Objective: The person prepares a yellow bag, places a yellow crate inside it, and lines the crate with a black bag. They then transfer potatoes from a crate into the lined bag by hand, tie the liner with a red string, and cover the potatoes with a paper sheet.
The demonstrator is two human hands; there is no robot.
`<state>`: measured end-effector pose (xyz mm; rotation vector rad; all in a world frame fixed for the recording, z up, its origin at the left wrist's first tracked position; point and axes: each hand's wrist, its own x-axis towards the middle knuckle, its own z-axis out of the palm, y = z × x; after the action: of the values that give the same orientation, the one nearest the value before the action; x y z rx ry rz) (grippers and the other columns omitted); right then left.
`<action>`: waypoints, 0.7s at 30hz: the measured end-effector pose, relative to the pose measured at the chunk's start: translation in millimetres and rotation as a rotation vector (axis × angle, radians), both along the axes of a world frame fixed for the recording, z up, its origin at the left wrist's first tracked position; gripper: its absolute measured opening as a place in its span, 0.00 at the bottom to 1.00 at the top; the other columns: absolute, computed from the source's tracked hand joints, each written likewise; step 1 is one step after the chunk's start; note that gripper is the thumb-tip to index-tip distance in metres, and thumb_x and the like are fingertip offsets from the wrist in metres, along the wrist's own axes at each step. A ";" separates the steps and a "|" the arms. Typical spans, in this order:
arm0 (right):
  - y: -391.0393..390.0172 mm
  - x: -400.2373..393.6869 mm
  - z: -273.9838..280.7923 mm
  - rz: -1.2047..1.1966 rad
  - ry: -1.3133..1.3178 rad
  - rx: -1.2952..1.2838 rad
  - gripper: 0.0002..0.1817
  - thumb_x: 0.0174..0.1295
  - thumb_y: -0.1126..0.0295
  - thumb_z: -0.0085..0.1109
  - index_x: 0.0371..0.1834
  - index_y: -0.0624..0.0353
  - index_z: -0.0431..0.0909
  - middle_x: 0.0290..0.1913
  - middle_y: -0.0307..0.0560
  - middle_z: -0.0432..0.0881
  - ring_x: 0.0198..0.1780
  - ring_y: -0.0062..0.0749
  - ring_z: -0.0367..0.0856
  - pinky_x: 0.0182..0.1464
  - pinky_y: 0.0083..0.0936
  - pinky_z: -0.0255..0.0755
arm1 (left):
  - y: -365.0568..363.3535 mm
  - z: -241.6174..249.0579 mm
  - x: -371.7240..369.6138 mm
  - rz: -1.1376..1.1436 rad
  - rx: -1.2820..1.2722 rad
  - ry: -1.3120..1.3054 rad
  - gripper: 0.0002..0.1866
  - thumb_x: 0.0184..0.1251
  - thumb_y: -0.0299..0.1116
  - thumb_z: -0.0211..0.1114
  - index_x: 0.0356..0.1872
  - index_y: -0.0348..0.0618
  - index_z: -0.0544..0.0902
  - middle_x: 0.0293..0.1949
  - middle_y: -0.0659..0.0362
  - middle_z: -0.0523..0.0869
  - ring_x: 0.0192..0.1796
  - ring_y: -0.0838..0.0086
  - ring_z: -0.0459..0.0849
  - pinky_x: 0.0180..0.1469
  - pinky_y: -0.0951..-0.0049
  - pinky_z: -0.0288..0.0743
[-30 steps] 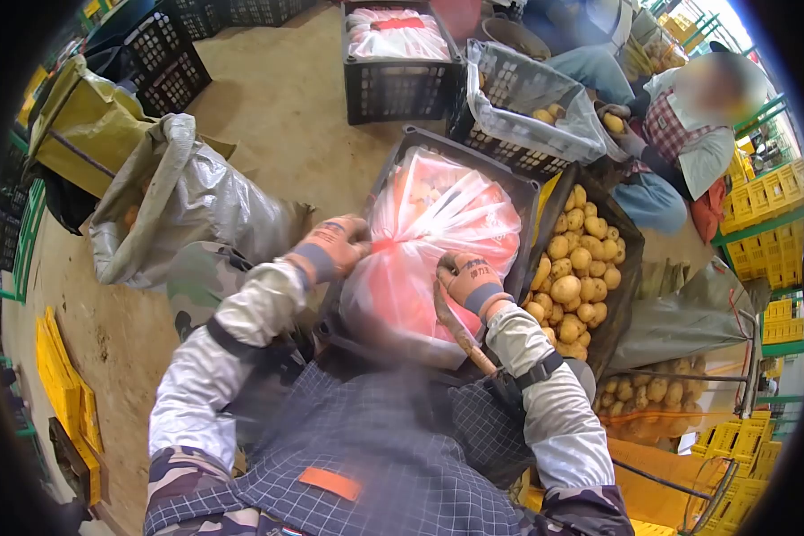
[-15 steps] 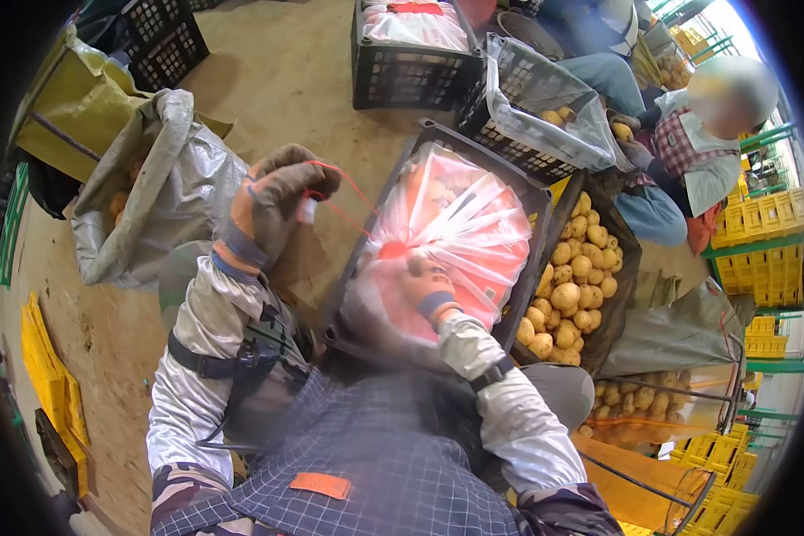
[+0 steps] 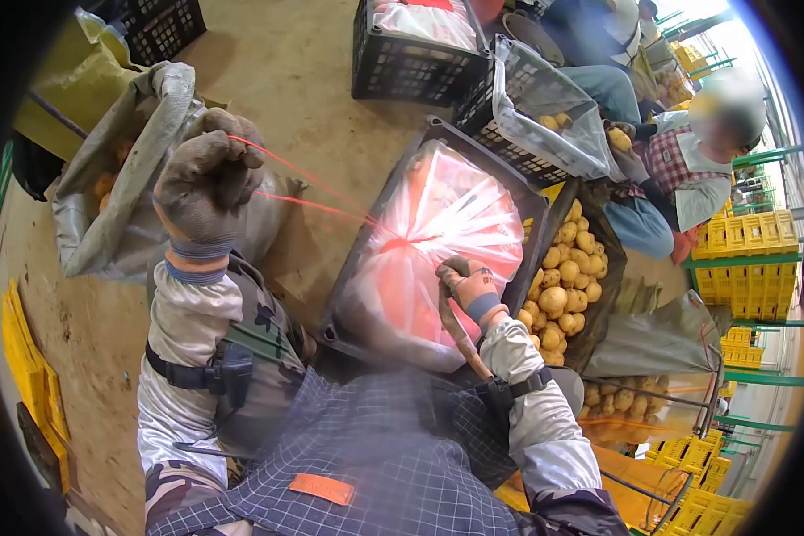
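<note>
A white plastic bag with red-pink contents sits in a black crate, its gathered neck tied round with red string. My gloved left hand, left of the crate, is closed on the string and stretches two strands taut from the neck. My gloved right hand rests over the bag's right part, fingers wrapped round a slim brownish tool that slants down toward my wrist. What the tool's upper end is cannot be made out.
Potatoes fill a dark sack right of the crate. A lined crate and another black crate stand beyond. A grey sack is at left. A co-worker sits at upper right, holding a potato.
My left hand has moved left and drawn the string tight. My right hand has shifted right and down from the bag's neck, and the brownish tool now shows in it.
</note>
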<state>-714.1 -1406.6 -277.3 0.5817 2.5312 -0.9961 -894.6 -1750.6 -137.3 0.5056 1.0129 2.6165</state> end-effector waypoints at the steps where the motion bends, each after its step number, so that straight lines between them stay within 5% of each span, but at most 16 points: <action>1: -1.6 -0.8 2.2 0.005 0.032 0.014 0.16 0.64 0.60 0.53 0.47 0.58 0.82 0.45 0.56 0.83 0.50 0.47 0.81 0.54 0.35 0.72 | -3.1 0.5 -0.9 0.032 -0.006 0.033 0.09 0.61 0.33 0.58 0.32 0.35 0.75 0.30 0.52 0.78 0.15 0.82 0.60 0.18 0.84 0.55; 3: -5.1 0.0 6.0 0.011 0.098 0.040 0.11 0.64 0.68 0.56 0.42 0.64 0.83 0.34 0.52 0.86 0.37 0.34 0.85 0.43 0.28 0.76 | -6.1 1.8 -2.1 0.044 -0.003 0.014 0.10 0.61 0.33 0.59 0.31 0.35 0.75 0.28 0.52 0.77 0.14 0.82 0.57 0.18 0.83 0.55; 10: -27.8 17.8 38.7 0.121 0.113 -0.001 0.13 0.64 0.66 0.56 0.42 0.64 0.82 0.37 0.55 0.85 0.40 0.42 0.85 0.45 0.32 0.76 | -12.5 -2.3 -11.7 0.105 -0.010 0.002 0.10 0.59 0.33 0.59 0.31 0.35 0.74 0.27 0.51 0.76 0.14 0.81 0.58 0.19 0.82 0.56; 13: -40.0 15.3 49.8 0.256 0.136 0.175 0.13 0.63 0.66 0.56 0.44 0.63 0.82 0.37 0.55 0.85 0.40 0.42 0.85 0.44 0.32 0.76 | -9.2 2.2 -9.9 0.107 -0.045 0.034 0.10 0.59 0.34 0.59 0.31 0.35 0.74 0.26 0.52 0.76 0.14 0.81 0.57 0.19 0.81 0.56; 20: -44.0 -63.8 47.0 -0.090 0.376 0.186 0.17 0.60 0.58 0.59 0.44 0.59 0.82 0.40 0.55 0.86 0.43 0.46 0.85 0.48 0.37 0.75 | -1.0 7.3 -3.0 0.066 -0.057 0.115 0.11 0.59 0.35 0.59 0.27 0.35 0.73 0.24 0.52 0.75 0.15 0.80 0.59 0.19 0.80 0.55; 21: -48.1 -81.0 27.5 -0.069 0.458 0.406 0.17 0.59 0.58 0.59 0.44 0.58 0.83 0.40 0.55 0.86 0.44 0.46 0.85 0.49 0.37 0.75 | 0.2 6.7 -2.9 0.090 -0.059 0.122 0.11 0.58 0.35 0.58 0.26 0.35 0.73 0.24 0.52 0.75 0.15 0.80 0.60 0.19 0.80 0.54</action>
<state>-795.0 -1454.7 -249.8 0.6078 3.1794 -0.6959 -897.4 -1750.4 -130.6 0.6259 1.1731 2.6527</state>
